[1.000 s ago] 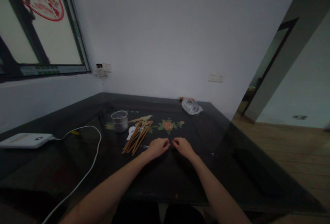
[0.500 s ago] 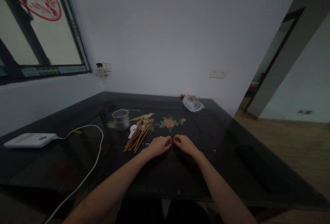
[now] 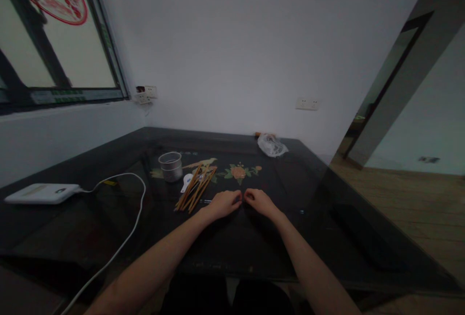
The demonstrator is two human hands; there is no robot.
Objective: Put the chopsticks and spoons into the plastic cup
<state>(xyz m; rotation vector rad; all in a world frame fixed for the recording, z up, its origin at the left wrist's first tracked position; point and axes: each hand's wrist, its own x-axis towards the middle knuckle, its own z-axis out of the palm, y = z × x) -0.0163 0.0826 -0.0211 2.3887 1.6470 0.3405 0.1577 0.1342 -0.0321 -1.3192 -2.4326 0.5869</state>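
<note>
My left hand (image 3: 227, 202) rests on the dark table, its fingers loosely curled in and closed. Just to its right lies my right hand (image 3: 258, 201), curled the same way, with a narrow gap between the two. I see nothing held in either hand. Left of my left hand is a loose bundle of chopsticks (image 3: 199, 188). A white spoon (image 3: 186, 182) lies beside the bundle, partly against it. Behind the spoon, to the left, a grey metal cup with a perforated-looking side (image 3: 171, 168) stands upright.
A white power bank (image 3: 39, 194) with a white cable (image 3: 140, 211) lies on the left of the table (image 3: 232, 252). At the back sits a crumpled clear plastic bag (image 3: 271, 145). A long dark object (image 3: 366, 237) lies at the right. Wall and window stand behind.
The view has shifted very slightly. Both hands and the things on the table stay where they were.
</note>
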